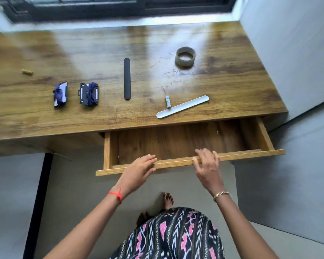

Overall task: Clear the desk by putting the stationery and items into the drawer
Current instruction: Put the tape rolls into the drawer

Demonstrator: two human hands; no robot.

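The drawer (251,153) stands pulled out under the worktop (232,83), lower centre of the frame. The left hand (138,169) lies with straight fingers on its front rim; the right hand (207,163) hooks bent fingers over that rim. On the worktop: tape roll (185,57) upper right, black file (127,78) at centre, white file (182,107) touching a small tube (168,102), two lanyard-wrapped card holders (60,94) (88,94) at left

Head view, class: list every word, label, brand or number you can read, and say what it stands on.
No text can be read here.
Small grey stick: dark print along its side, too blurred to read.
Two card holders: no print that can be read.
No other text shows.
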